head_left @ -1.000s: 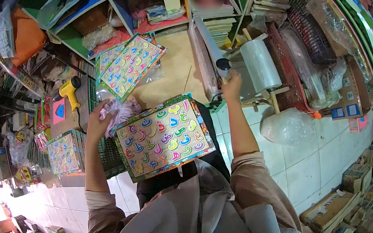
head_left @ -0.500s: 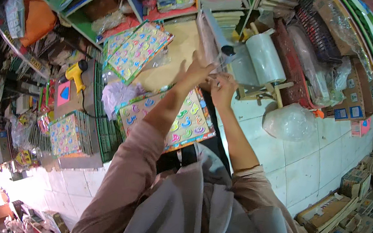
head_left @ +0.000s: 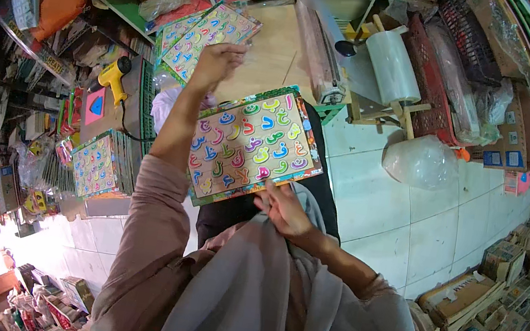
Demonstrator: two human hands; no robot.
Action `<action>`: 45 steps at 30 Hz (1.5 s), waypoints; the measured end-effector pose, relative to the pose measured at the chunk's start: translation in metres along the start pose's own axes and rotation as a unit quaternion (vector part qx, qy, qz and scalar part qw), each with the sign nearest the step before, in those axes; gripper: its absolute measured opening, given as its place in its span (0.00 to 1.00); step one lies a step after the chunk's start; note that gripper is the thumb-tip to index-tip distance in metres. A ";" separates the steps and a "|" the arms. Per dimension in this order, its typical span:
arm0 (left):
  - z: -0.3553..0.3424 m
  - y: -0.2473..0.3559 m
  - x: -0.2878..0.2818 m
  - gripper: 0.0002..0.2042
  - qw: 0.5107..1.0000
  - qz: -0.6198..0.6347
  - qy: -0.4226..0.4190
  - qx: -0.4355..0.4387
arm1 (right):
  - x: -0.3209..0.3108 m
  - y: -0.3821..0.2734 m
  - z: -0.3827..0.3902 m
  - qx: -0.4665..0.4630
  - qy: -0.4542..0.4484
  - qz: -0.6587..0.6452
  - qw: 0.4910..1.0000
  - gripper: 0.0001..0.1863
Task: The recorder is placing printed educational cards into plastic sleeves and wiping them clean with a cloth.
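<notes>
An alphabet puzzle board [head_left: 251, 143] with colourful raised letters and a patterned border lies tilted across my lap. At its near edge, my right hand [head_left: 286, 210] grips the board, thumb on top and fingers partly hidden beneath. My left hand [head_left: 220, 64] hovers beyond the board, over the low wooden tabletop [head_left: 276, 38]. Its fingers are curled together, and what they hold, if anything, I cannot make out. Just past that hand, two similar letter boards [head_left: 220, 27] overlap on the tabletop. A whitish crumpled cloth or bag [head_left: 163, 109] sits beside my left forearm.
A yellow heat gun [head_left: 113, 80] with a cord rests on a stand at left, above a stack of letter boards [head_left: 94, 165]. To the right are a long bar-shaped device [head_left: 321, 58], a roll of clear film [head_left: 394, 65], a red crate [head_left: 428, 87] and a plastic bag [head_left: 421, 162].
My hands have parted from beside the film roll. The left moved toward the far boards, and the right came down to the lap board's near edge. My view has shifted slightly.
</notes>
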State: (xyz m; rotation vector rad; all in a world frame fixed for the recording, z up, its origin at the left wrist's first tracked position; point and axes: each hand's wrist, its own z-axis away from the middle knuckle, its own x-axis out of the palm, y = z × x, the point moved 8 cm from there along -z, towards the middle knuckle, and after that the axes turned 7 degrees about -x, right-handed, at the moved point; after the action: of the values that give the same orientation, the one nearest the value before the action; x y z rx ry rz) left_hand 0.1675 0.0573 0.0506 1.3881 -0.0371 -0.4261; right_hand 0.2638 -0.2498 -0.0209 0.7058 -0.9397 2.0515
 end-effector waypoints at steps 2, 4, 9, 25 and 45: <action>0.005 -0.010 -0.026 0.10 0.997 0.054 0.017 -0.061 | 0.000 -0.007 -0.012 -0.052 -0.010 -0.007 0.999 0.15; 0.010 -0.019 -0.053 0.10 0.988 0.101 0.066 -0.095 | -0.001 -0.018 -0.013 -0.087 -0.009 0.000 0.996 0.15; 0.020 0.000 -0.080 0.13 0.996 -0.026 0.077 0.041 | -0.002 -0.063 0.018 -0.108 -0.018 0.086 0.990 0.16; 0.063 0.034 -0.057 0.05 0.954 -0.163 0.141 0.209 | 0.008 -0.104 -0.033 -0.073 -0.046 0.123 0.989 0.13; 0.065 -0.016 -0.082 0.08 0.960 -0.131 0.215 0.122 | -0.015 -0.093 -0.031 0.018 -0.081 0.155 0.984 0.14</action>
State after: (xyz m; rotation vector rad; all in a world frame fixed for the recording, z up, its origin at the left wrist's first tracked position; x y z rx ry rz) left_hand 0.0701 0.0198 0.0661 1.7130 0.4692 -0.3369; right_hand 0.3428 -0.1898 -0.0146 0.7956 -1.1685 2.3137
